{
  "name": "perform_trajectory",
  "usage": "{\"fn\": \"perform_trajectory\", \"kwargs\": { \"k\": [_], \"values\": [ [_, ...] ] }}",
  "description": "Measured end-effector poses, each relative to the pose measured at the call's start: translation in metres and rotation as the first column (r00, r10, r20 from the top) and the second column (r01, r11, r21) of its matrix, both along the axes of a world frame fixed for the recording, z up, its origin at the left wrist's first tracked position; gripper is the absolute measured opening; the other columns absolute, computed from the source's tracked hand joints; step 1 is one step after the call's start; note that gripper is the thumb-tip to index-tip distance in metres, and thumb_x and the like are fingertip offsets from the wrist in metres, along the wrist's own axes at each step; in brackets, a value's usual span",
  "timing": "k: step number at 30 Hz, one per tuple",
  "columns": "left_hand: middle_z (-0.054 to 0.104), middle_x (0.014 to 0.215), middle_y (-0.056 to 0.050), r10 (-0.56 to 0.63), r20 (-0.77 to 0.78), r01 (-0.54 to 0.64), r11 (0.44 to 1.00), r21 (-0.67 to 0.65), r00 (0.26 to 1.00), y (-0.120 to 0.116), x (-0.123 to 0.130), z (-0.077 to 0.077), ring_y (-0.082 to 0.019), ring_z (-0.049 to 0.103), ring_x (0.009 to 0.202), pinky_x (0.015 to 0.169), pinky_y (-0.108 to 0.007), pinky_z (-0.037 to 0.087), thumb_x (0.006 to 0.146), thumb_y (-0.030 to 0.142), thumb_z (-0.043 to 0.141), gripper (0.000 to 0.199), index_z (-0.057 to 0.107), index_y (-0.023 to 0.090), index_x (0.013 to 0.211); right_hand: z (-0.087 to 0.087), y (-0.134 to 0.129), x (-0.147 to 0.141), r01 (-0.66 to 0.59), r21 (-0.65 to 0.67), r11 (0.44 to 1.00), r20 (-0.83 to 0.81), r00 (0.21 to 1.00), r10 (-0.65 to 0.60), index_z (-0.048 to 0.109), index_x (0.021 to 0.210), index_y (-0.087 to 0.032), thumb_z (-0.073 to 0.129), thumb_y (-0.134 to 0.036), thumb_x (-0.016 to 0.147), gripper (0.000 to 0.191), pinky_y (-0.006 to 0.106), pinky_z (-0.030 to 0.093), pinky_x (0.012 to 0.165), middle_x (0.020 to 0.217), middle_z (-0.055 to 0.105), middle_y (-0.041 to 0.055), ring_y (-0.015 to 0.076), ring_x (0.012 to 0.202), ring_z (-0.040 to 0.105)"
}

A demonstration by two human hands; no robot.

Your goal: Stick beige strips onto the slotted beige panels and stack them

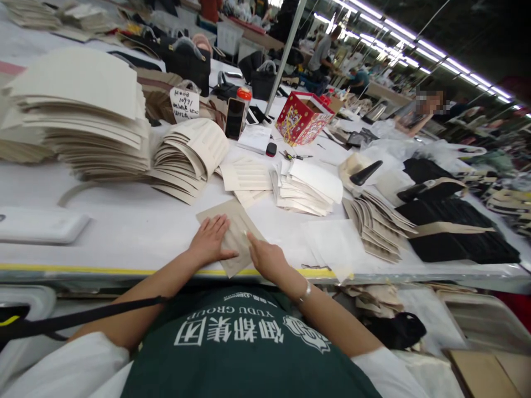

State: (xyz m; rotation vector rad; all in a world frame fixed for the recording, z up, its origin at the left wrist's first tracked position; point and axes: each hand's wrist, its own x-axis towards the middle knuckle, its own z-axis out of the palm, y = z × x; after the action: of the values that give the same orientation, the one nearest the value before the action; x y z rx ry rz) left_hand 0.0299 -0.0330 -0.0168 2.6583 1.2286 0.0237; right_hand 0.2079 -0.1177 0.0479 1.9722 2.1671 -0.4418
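Note:
A grey-beige flat panel (235,224) lies at a slant on the white table near its front edge. My left hand (211,241) rests flat on the panel's left part, fingers stretched out and thumb apart. On the right side of the panel is my right hand (267,257), its fingers curled in and the tips touching the surface near the right edge. Whatever those fingers hold, if anything, is too small to make out. Just behind the panel are cream pieces with stripes (246,177) and a pile of white sheets (307,188).
Tall stacks of beige panels (83,105) and curved cream pieces (191,149) stand left. Behind are a phone (235,118), a red box (302,117) and small snips (292,156). Beige strips (373,224) and black pieces (456,232) lie right. Yellow tape (103,270) runs along the front edge.

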Motion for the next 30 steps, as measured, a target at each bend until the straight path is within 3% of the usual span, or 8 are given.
{"fn": "perform_trajectory", "kwargs": {
  "k": [4,8,10,12,18,20,26,30],
  "values": [
    [0.019,0.148,-0.014,0.045,0.012,-0.045,0.999,-0.013,0.999,-0.003,0.005,0.0,-0.027,0.015,0.137,0.112,-0.04,0.007,0.066,0.073,0.05,0.103,0.027,0.005,0.14,-0.018,0.035,-0.027,-0.01,0.015,1.0,0.103,0.995,0.009,0.015,0.144,-0.013,0.04,-0.023,0.09,0.06,0.029,0.047,0.072,0.108,0.06,0.0154,0.0217,0.092,0.061],
    [0.018,0.148,-0.015,0.084,0.016,-0.083,0.995,-0.048,0.996,0.002,-0.003,0.003,-0.029,0.015,0.137,0.112,-0.04,0.011,0.065,0.075,0.049,0.105,0.026,0.005,0.14,-0.014,-0.015,-0.007,0.005,-0.082,0.997,0.167,0.986,0.008,0.016,0.144,-0.016,0.035,-0.014,0.089,0.059,0.028,0.047,0.067,0.102,0.062,0.0141,0.0207,0.083,0.063],
    [0.018,0.148,-0.015,0.022,0.019,-0.021,0.998,-0.06,1.0,0.008,-0.013,0.003,-0.028,0.015,0.137,0.112,-0.039,0.011,0.066,0.074,0.049,0.102,0.026,0.007,0.14,-0.006,-0.045,0.008,0.044,-0.145,0.988,0.177,0.984,-0.018,0.021,0.144,-0.017,0.034,-0.015,0.09,0.056,0.027,0.047,0.066,0.099,0.063,0.0132,0.0208,0.079,0.064],
    [0.018,0.148,-0.014,-0.038,0.012,0.039,0.997,-0.063,0.999,0.014,-0.023,0.003,-0.028,0.016,0.137,0.112,-0.039,0.009,0.066,0.073,0.05,0.102,0.026,0.008,0.14,0.002,-0.053,0.015,0.058,-0.165,0.985,0.156,0.987,-0.032,0.027,0.141,-0.018,0.034,-0.021,0.092,0.05,0.028,0.046,0.067,0.098,0.065,0.0121,0.0211,0.08,0.064],
    [0.019,0.148,-0.015,-0.066,-0.003,0.066,0.997,-0.034,0.998,0.018,-0.031,0.002,-0.028,0.016,0.137,0.112,-0.04,0.009,0.063,0.076,0.049,0.107,0.026,0.006,0.14,0.0,0.041,-0.013,-0.033,0.008,0.999,0.047,0.998,0.033,0.023,0.142,-0.021,0.026,-0.026,0.096,0.047,0.028,0.045,0.075,0.111,0.063,0.0096,0.0198,0.093,0.062],
    [0.019,0.148,-0.015,-0.066,0.0,0.066,0.997,-0.031,0.998,0.017,-0.03,0.002,-0.028,0.016,0.137,0.112,-0.04,0.009,0.062,0.076,0.05,0.107,0.026,0.007,0.14,0.0,0.054,-0.015,-0.07,-0.011,0.998,0.047,0.996,0.07,0.023,0.143,-0.021,0.027,-0.026,0.096,0.047,0.029,0.044,0.074,0.108,0.064,0.0097,0.0206,0.092,0.062],
    [0.019,0.148,-0.014,-0.062,0.012,0.063,0.997,-0.043,0.998,0.018,-0.029,0.001,-0.027,0.016,0.137,0.112,-0.039,0.008,0.062,0.076,0.05,0.107,0.026,0.007,0.14,0.036,-0.009,0.03,-0.205,-0.2,0.958,-0.018,0.978,0.206,0.039,0.136,-0.022,0.037,-0.028,0.092,0.044,0.029,0.044,0.073,0.095,0.068,0.0096,0.0233,0.086,0.063],
    [0.018,0.148,-0.015,-0.031,0.014,0.031,0.998,-0.052,0.999,0.016,-0.024,0.002,-0.027,0.015,0.137,0.112,-0.039,0.007,0.062,0.076,0.051,0.108,0.026,0.006,0.14,0.031,0.003,0.005,-0.106,-0.089,0.99,0.007,0.994,0.107,0.032,0.14,-0.019,0.032,-0.029,0.094,0.046,0.03,0.044,0.076,0.1,0.066,0.0109,0.0225,0.089,0.063]
  ]
}}
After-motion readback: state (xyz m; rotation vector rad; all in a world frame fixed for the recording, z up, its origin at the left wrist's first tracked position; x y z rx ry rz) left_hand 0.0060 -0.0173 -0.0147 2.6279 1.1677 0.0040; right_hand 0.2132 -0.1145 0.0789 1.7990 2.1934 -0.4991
